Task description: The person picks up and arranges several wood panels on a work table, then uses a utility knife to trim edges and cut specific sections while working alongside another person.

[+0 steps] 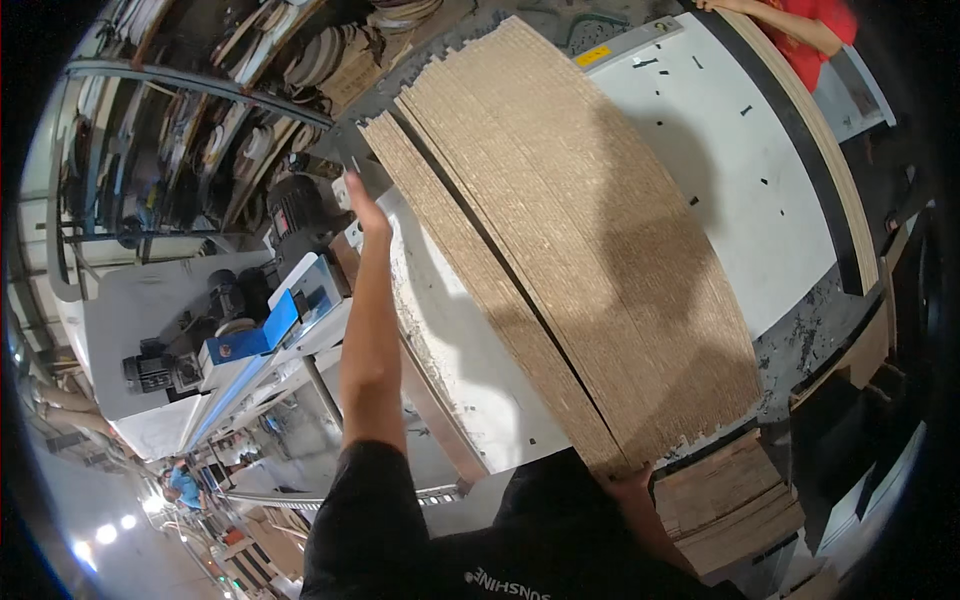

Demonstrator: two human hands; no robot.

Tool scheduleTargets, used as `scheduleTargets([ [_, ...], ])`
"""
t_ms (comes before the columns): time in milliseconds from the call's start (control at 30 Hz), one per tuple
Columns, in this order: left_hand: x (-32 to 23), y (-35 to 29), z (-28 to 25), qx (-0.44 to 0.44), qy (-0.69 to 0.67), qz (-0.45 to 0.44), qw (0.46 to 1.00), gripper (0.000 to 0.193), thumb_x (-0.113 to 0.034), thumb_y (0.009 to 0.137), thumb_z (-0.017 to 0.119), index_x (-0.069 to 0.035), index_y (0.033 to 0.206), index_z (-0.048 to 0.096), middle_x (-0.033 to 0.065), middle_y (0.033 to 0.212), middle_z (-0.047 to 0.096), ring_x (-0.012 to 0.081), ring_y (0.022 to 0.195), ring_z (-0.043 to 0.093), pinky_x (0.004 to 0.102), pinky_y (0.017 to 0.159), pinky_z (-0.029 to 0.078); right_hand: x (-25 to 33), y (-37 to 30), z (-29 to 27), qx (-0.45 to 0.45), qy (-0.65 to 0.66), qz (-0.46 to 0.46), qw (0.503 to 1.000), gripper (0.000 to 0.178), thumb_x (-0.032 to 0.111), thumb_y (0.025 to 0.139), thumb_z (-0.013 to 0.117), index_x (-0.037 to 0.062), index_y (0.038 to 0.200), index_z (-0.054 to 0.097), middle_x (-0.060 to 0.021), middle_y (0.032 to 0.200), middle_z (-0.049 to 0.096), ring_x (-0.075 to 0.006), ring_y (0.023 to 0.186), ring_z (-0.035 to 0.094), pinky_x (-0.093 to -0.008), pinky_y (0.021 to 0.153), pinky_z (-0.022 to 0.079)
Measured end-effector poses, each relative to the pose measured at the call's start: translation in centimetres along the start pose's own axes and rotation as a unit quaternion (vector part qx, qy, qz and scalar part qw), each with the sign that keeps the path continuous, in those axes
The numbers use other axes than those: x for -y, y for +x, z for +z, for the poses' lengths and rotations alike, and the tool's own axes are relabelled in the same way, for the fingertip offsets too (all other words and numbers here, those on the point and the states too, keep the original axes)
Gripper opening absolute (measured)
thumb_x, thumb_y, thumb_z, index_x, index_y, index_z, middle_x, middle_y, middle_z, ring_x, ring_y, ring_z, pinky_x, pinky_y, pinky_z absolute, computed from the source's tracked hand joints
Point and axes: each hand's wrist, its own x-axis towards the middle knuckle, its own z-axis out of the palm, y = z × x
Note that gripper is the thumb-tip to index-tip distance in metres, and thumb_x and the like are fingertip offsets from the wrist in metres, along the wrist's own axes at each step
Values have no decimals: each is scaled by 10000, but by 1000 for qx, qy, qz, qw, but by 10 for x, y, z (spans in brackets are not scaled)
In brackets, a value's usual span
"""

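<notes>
PLACE: woodworking workshop | SIGNS: machine (160, 320), electric motor (297, 208), loaded rack (200, 81), wood-coloured strips (560, 170), ceiling lights (106, 534)

On my left, a blue-grey steel storage rack (205, 83) is crammed with curved strips and coils (325, 55), some pale, some dark. Nearer me on that side stands a woodworking machine (165, 295) with a pale grey body, dark electric motors (148, 374) and a bright blue guard (282, 318). Past it, the workshop runs back beneath glowing ceiling lights (106, 534), with brown panels (250, 562) stacked in the distance, too small to make out well. On my right, dark scraps litter the grey floor (803, 325), near black panels (838, 450) standing at an angle.
</notes>
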Motion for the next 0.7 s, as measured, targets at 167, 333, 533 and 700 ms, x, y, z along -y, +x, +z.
scheduleTargets([
  [167, 34, 38, 59, -71, 3, -72, 995, 927, -726, 1035, 437, -68, 1664, 265, 137, 1655, 400, 323, 1527, 379, 439, 1267, 292, 103, 15, -31, 203, -251, 152, 934, 990, 688, 906, 655, 192, 1664, 255, -122, 1699, 348, -349, 1600, 234, -612, 1280, 154],
  [333, 12, 20, 66, 102, -91, -86, 987, 925, -726, 1035, 419, -147, 1704, 150, 166, 1702, 306, 366, 1521, 390, 511, 1211, 389, 60, 5, -23, -24, -4, 88, 996, 1006, 706, 915, 650, 130, 1654, 282, -104, 1717, 309, -327, 1551, 339, -574, 1270, 196],
  [533, -6, 11, 73, 8, -46, -84, 995, 893, -699, 1053, 398, -75, 1673, 248, 234, 1683, 326, 383, 1533, 355, 468, 1249, 314, 2, 14, -30, -126, 54, 175, 975, 825, 568, 1025, 543, 76, 1645, 309, -164, 1697, 338, -343, 1515, 404, -525, 1242, 288],
  [700, -9, -71, 88, -21, -80, -150, 985, 839, -630, 1077, 441, -49, 1658, 274, 195, 1681, 345, 343, 1520, 374, 437, 1244, 322, -65, -46, -216, -440, -28, 127, 889, 681, 453, 1115, 455, 32, 1636, 332, -214, 1680, 361, -357, 1485, 458, -484, 1219, 364],
])
